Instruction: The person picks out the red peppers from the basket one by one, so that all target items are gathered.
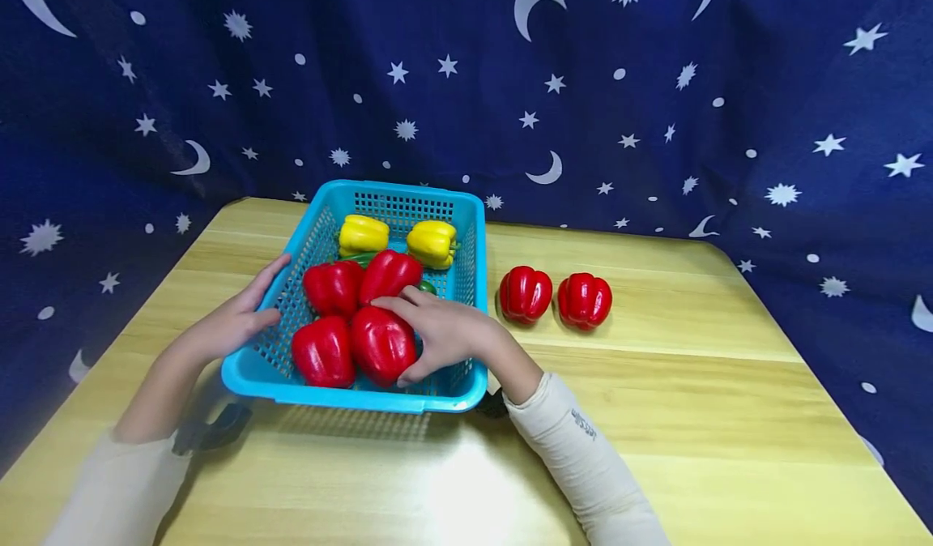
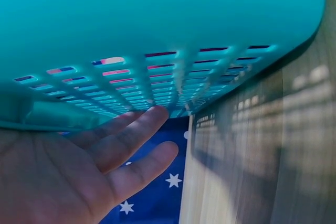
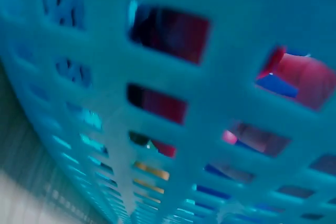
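Note:
A blue plastic basket point(image 1: 364, 400) with perforated walls holds several red bell peppers in its near half. Two yellow bell peppers point(image 1: 362, 235) lie at its far end, with bits of something green partly hidden beneath the red ones. My right hand point(image 1: 448, 331) reaches over the right rim and grips the front red bell pepper point(image 1: 381, 343), thumb low on its right side and fingers across its top. At the left rim is my left hand point(image 1: 232, 319). In the left wrist view its fingers point(image 2: 134, 135) extend nearly straight beside the basket's outer wall point(image 2: 173, 14).
To the right of the basket, two more red bell peppers point(image 1: 525, 294) stand side by side on the wooden table point(image 1: 692, 384). A dark blue cloth point(image 1: 466, 60) with moons and stars hangs behind. Through the wall holes, the right wrist view shows only fragments.

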Available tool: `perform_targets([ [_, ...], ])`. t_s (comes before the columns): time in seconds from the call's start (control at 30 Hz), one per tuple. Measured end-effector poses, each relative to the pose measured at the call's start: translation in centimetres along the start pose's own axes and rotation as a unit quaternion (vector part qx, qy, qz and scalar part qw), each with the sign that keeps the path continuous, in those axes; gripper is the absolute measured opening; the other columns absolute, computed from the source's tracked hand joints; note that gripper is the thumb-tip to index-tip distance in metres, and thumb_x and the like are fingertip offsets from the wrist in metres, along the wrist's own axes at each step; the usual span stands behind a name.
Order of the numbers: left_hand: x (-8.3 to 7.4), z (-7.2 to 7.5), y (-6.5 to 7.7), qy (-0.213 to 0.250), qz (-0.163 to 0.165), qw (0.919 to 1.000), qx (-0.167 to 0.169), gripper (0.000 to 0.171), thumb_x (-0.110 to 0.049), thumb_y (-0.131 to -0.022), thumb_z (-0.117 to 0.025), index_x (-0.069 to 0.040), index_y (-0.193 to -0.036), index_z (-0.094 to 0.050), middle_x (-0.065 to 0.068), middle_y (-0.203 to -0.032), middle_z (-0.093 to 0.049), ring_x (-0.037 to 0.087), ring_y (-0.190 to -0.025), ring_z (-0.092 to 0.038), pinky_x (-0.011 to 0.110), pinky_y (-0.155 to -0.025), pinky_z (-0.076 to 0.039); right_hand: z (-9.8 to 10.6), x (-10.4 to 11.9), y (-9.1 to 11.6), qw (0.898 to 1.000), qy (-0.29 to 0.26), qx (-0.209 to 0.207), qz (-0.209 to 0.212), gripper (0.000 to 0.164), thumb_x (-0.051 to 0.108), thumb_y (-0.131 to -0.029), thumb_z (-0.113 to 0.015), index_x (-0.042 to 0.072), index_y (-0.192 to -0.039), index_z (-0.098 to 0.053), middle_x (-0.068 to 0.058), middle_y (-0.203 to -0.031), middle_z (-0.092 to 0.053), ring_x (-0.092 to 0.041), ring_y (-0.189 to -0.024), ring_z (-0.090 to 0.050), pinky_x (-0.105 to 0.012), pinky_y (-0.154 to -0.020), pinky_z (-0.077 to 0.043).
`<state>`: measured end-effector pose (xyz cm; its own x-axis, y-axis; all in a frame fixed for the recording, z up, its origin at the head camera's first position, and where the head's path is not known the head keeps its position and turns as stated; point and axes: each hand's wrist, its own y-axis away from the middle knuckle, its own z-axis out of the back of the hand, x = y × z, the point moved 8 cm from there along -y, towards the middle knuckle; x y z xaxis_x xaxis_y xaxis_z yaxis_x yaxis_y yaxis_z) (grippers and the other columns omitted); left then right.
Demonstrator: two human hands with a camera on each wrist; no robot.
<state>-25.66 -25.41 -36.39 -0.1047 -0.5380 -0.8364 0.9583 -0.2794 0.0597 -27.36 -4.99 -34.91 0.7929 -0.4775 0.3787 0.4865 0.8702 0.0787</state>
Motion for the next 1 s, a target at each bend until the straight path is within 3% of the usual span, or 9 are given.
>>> perform_targets([
  [0.17, 0.1, 0.1, 0.2, -0.004, -0.005, 1.0000, -0.001, 0.078, 0.000, -0.085, -0.038, -0.014, -0.146, 0.009, 0.032, -0.147, -0.003, 0.060, -0.123, -0.021, 0.065, -0.082, -0.042, 0.4, 0.0, 0.2, 0.998, -0.054, -0.013, 0.015, 0.098, 0.048, -0.062, -0.077, 0.027, -0.142, -0.024, -0.002, -0.132, -0.035, -0.018, -0.117, -0.040, -0.026, -0.081, -0.051],
  [0.37, -0.1, -0.1, 0.1, 0.004, -0.012, 0.9999, 0.002, 0.078, 0.000, -0.085, -0.037, -0.013, -0.146, 0.009, 0.032, -0.146, -0.004, 0.061, -0.122, -0.022, 0.065, -0.080, -0.043, 1.7, -0.6, 1.1, 0.989, -0.133, -0.054, 0.026, 0.094, 0.041, -0.064, -0.078, 0.026, -0.141, -0.026, -0.002, -0.128, -0.035, -0.018, -0.117, -0.039, -0.033, -0.083, -0.052],
  [0.67, 0.1, -0.2, -0.2, -0.008, -0.003, 1.0000, 0.003, 0.079, 0.000, -0.085, -0.038, -0.013, -0.146, 0.009, 0.032, -0.147, -0.001, 0.060, -0.124, -0.018, 0.068, -0.086, -0.035, 4.2, -2.1, 3.5, 0.982, -0.139, -0.125, 0.015, 0.094, 0.038, -0.063, -0.080, 0.026, -0.140, -0.028, -0.003, -0.128, -0.035, -0.017, -0.116, -0.039, -0.035, -0.083, -0.053],
  [1.0, 0.0, 0.0, 0.1, -0.014, -0.004, 0.9999, -0.002, 0.079, 0.002, -0.084, -0.038, -0.011, -0.146, 0.009, 0.032, -0.147, -0.001, 0.060, -0.125, -0.018, 0.070, -0.091, -0.027, 7.1, -5.0, 6.9, 0.971, -0.152, -0.181, -0.031, 0.097, 0.036, -0.062, -0.081, 0.028, -0.141, -0.026, -0.002, -0.125, -0.037, -0.016, -0.112, -0.042, -0.033, -0.076, -0.054],
])
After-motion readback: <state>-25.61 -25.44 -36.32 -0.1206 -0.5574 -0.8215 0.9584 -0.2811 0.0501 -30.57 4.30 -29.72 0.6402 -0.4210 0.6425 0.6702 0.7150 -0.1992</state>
